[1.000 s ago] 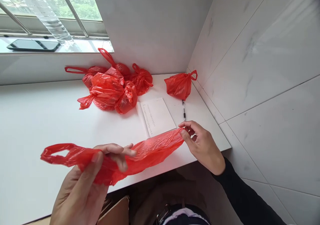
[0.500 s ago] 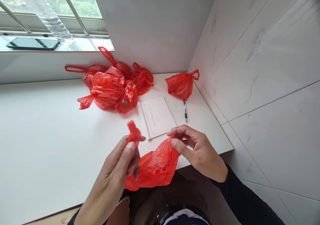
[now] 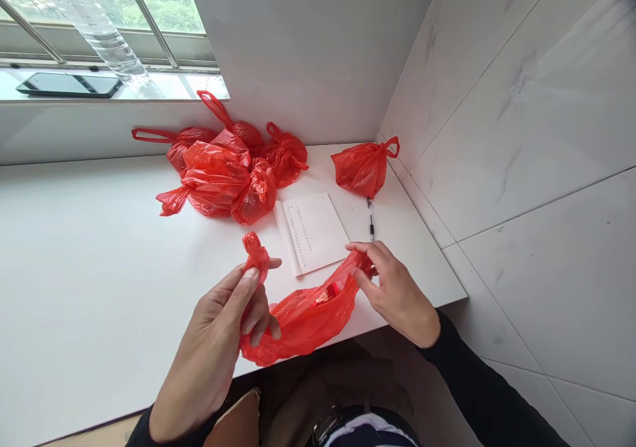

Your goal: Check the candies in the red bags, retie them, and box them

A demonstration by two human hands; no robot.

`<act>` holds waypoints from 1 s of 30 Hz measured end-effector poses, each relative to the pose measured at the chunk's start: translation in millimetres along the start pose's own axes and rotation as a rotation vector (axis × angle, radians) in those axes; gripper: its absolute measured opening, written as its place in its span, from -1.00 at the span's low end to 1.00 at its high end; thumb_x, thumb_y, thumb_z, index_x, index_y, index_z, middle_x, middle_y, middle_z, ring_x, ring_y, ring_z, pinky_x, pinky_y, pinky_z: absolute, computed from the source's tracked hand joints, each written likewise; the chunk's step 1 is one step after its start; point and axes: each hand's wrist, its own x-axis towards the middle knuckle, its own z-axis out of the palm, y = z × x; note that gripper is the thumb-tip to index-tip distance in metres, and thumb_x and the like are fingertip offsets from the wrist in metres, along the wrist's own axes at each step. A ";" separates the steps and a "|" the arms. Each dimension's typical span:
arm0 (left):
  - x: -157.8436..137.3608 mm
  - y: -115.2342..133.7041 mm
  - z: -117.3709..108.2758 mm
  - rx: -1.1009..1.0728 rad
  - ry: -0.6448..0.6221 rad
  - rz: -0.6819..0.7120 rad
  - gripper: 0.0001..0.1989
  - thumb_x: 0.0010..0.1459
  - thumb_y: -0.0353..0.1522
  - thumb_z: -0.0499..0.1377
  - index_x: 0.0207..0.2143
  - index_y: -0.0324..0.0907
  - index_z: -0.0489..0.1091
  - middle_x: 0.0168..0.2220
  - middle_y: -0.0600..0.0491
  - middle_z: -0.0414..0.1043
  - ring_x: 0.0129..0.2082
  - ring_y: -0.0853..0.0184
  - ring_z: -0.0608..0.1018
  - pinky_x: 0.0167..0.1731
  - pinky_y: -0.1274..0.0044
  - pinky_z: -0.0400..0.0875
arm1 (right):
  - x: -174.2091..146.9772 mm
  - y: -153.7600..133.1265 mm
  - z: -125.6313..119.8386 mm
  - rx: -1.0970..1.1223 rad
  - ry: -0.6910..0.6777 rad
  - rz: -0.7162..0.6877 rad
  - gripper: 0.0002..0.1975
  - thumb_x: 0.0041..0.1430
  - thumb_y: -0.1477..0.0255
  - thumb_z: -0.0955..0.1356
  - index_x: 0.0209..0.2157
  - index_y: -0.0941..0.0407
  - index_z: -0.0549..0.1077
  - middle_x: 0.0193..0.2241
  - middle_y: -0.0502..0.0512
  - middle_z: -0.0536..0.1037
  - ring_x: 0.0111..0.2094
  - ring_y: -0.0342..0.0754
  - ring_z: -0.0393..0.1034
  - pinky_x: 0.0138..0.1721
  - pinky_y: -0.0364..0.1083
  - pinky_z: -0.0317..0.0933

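Observation:
A thin red plastic bag [image 3: 313, 331] stretches between my two hands at the table's front edge. My left hand [image 3: 233, 314] pinches one gathered end, whose tip sticks up above the thumb. At the opposite end my right hand [image 3: 385, 281] grips the bag's rim between thumb and fingers. Through the opening a shiny red packet with gold colouring [image 3: 328, 295] shows inside; its kind I cannot make out. Just behind the bag lies an open notebook [image 3: 318, 232] with rows of small writing, and a black pen [image 3: 371, 220] is to its right.
Several knotted red bags [image 3: 216, 175] cluster against the back wall, and another red bag [image 3: 365, 169] sits in the right corner. On the windowsill are a phone [image 3: 69, 85] and a clear water bottle [image 3: 116, 49]. A tiled wall [image 3: 536, 136] bounds the white table [image 3: 89, 268] on the right.
My hands have moved apart, the left one slightly left and the right one rightward. The bag is drawn out longer, and the shiny packet inside shows more.

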 end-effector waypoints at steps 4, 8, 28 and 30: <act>2.8 3.1 -5.8 0.005 0.032 0.015 -0.61 0.21 -0.07 0.25 -0.06 -0.13 0.46 -0.61 0.25 -0.05 -0.64 0.47 0.11 -0.59 0.57 0.30 | -0.8 3.5 -7.4 0.135 0.073 -0.042 -0.66 0.34 0.46 0.28 0.12 0.00 0.39 -0.03 0.08 0.49 -0.05 -0.06 0.44 -0.01 -0.02 0.42; 5.2 2.7 -15.0 -0.026 0.069 0.006 -0.61 0.21 -0.09 0.25 -0.02 -0.10 0.45 -0.60 0.24 -0.07 -0.60 0.45 0.11 -0.55 0.58 0.30 | 1.6 7.6 -13.9 0.089 0.100 0.018 -0.75 0.27 0.46 0.34 -0.02 0.04 0.47 -0.09 0.08 0.53 -0.15 -0.05 0.47 -0.19 -0.06 0.43; -3.9 -14.0 19.5 0.441 -0.428 0.174 -0.68 0.38 -0.19 0.00 -0.43 -0.12 0.26 -0.49 0.15 0.17 -0.49 0.37 0.17 -0.46 0.55 0.21 | -3.4 -45.7 1.2 0.102 -0.060 -0.413 -0.67 0.37 0.37 0.37 0.14 0.01 0.45 0.07 0.12 0.47 0.12 0.02 0.32 0.16 0.06 0.27; -4.7 -11.7 16.1 0.364 -0.380 0.125 -0.66 0.36 -0.12 0.03 -0.42 -0.11 0.31 -0.46 0.12 0.24 -0.46 0.34 0.25 -0.40 0.53 0.28 | -1.2 -41.7 -0.6 0.155 -0.121 -0.347 -0.80 0.37 0.36 0.38 0.00 0.02 0.52 -0.12 0.06 0.55 -0.04 -0.03 0.39 0.02 -0.01 0.32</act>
